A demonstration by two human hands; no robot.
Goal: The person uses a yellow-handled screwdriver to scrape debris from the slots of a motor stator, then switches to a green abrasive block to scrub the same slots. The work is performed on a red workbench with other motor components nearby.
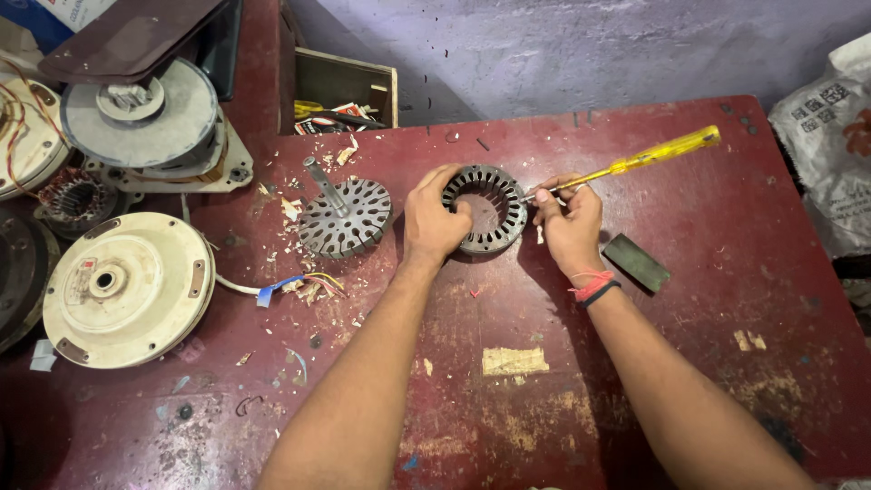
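On worn red bench (689, 209), stator ring (486, 208) is gripped by left hand (434, 220); yellow screwdriver (635, 162), pinched in right hand (569, 227), is angled from 2 o'clock; slip risks jabbed fingers.

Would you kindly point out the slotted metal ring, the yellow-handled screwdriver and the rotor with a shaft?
slotted metal ring (504, 238): head view, lower right band.
yellow-handled screwdriver (667, 151): head view, middle of the handle.
rotor with a shaft (356, 227): head view, slotted disc face.

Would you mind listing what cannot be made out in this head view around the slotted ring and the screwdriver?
- Screwdriver tip: hidden behind the right hand at the slotted metal ring.
- Ring's left rim: covered by the left hand.
- Dark disc at the left: cut off by the frame edge.
- Open box contents: too small and shadowed.
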